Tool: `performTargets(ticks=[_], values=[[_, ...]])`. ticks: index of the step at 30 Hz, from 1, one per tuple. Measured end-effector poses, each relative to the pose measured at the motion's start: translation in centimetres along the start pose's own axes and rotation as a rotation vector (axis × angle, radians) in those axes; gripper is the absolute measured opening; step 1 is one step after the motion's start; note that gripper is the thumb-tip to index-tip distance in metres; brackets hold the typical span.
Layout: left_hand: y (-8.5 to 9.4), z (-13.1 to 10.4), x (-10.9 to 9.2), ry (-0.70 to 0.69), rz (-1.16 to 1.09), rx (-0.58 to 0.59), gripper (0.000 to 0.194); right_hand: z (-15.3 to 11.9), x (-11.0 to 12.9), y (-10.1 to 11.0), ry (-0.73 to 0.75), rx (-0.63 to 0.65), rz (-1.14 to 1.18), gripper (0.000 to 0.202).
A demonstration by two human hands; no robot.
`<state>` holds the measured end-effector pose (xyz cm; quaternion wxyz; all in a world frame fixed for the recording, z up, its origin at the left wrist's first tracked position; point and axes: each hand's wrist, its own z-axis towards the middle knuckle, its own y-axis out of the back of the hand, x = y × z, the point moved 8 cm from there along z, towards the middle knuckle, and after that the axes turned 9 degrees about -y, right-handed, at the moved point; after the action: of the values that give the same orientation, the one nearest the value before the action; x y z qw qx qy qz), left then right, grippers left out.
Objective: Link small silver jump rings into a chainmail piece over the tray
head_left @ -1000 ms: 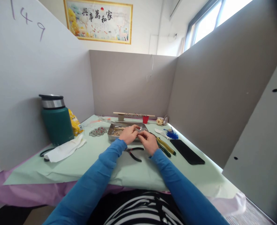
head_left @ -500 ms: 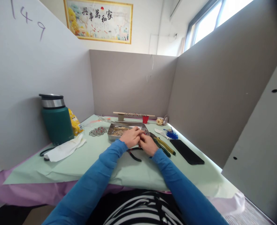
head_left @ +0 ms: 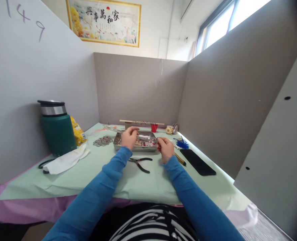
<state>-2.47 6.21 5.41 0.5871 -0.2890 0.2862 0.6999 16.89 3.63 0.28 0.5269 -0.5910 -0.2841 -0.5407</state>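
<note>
My left hand [head_left: 129, 138] is over the left part of a metal tray [head_left: 135, 148], its fingers curled together. Whatever they pinch, if anything, is too small to make out. At the tray's right end my right hand [head_left: 166, 149] has thumb and fingertips pressed together, and what lies between them is unclear. Small multicoloured beads [head_left: 148, 144] fill the tray. A bundle of thin wires [head_left: 110, 128] slants across it, partly behind my left hand. Pliers with black and red handles [head_left: 140, 162] lie in front of the tray, jaws partly covered by my left wrist.
A beaded stick [head_left: 145, 123] rests across small cups, one a red cup [head_left: 154, 128]. Left are a chain pile [head_left: 103, 141], white cloth [head_left: 65, 160] and green bottle [head_left: 58, 134]. Right are yellow-handled pliers [head_left: 180, 159], a black slab [head_left: 197, 162] and blue tassel [head_left: 182, 143].
My hands were together over the tray's right front and have come apart. The left moved left and up, the right slightly right, uncovering beads and the black-and-red pliers.
</note>
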Motion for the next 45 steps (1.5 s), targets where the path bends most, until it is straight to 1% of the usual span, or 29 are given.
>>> performTargets(ticks=[1,2,3,4,5,6,8,10,12,15,18,21,26,30,34,37,39,40,43,45], values=[[-1.6,-0.5,0.6,0.077,-0.029,0.128,0.025,0.0,0.0,-0.1,0.002,0.006,0.009,0.021],[-3.4,-1.2,0.7,0.128,-0.073,0.285,0.028,-0.1,-0.1,-0.3,0.008,0.014,0.009,0.022],[-4.9,-2.0,0.7,0.163,-0.113,0.41,0.035,-0.2,-0.2,-0.5,0.014,0.026,0.005,0.022],[-5.8,-2.6,0.5,0.177,-0.147,0.462,0.042,-0.2,-0.4,-0.7,0.02,0.041,-0.001,0.023],[-6.3,-3.0,0.4,0.186,-0.179,0.476,0.046,-0.3,-0.5,-1.0,0.022,0.06,-0.008,0.023],[-6.6,-3.2,0.4,0.196,-0.207,0.481,0.045,-0.3,-0.8,-1.2,0.02,0.081,-0.016,0.024],[-6.6,-3.3,0.5,0.212,-0.249,0.45,0.038,-0.4,-1.3,-1.7,-0.001,0.122,-0.048,0.025],[-6.3,-3.2,1.3,0.282,-0.317,0.425,0.031,-0.5,-1.6,-1.9,-0.007,0.13,-0.115,0.026],[-6.1,-3.3,2.0,0.39,-0.409,0.419,0.028,-0.5,-1.4,-1.7,0.032,0.098,-0.193,0.028],[-6.0,-3.8,2.6,0.533,-0.484,0.439,0.023,-0.6,-0.4,-1.2,0.141,0.029,-0.251,0.029],[-6.0,-4.1,2.4,0.595,-0.497,0.461,0.018,-0.4,-0.3,-1.1,0.18,0.041,-0.262,0.027],[-6.1,-4.3,2.1,0.613,-0.535,0.458,0.016,0.1,-1.0,-1.1,0.151,0.065,-0.255,0.026],[-6.5,-4.6,2.2,0.654,-0.57,0.505,0.019,0.3,-1.6,-1.4,0.099,0.093,-0.18,0.02],[-6.2,-4.4,2.7,0.653,-0.571,0.468,0.019,-0.4,-1.2,-2.0,0.071,0.137,-0.191,0.024],[-5.9,-4.1,3.2,0.66,-0.579,0.432,0.02,-1.3,-0.9,-2.5,0.029,0.234,-0.255,0.034],[-5.5,-3.8,3.5,0.67,-0.563,0.387,0.019,-1.9,-0.8,-3.3,0.031,0.369,-0.277,0.042],[-5.5,-3.8,3.7,0.663,-0.552,0.398,0.017,-2.1,-0.8,-3.6,0.043,0.414,-0.267,0.044],[-5.6,-3.7,3.7,0.652,-0.547,0.411,0.016,-2.0,-0.8,-3.5,0.043,0.406,-0.256,0.044],[-5.8,-3.7,3.7,0.601,-0.53,0.467,0.016,-1.6,-0.8,-3.0,0.029,0.324,-0.225,0.039],[-6.2,-3.9,3.7,0.587,-0.517,0.531,0.018,-1.4,-0.7,-2.6,0.033,0.274,-0.203,0.035]])
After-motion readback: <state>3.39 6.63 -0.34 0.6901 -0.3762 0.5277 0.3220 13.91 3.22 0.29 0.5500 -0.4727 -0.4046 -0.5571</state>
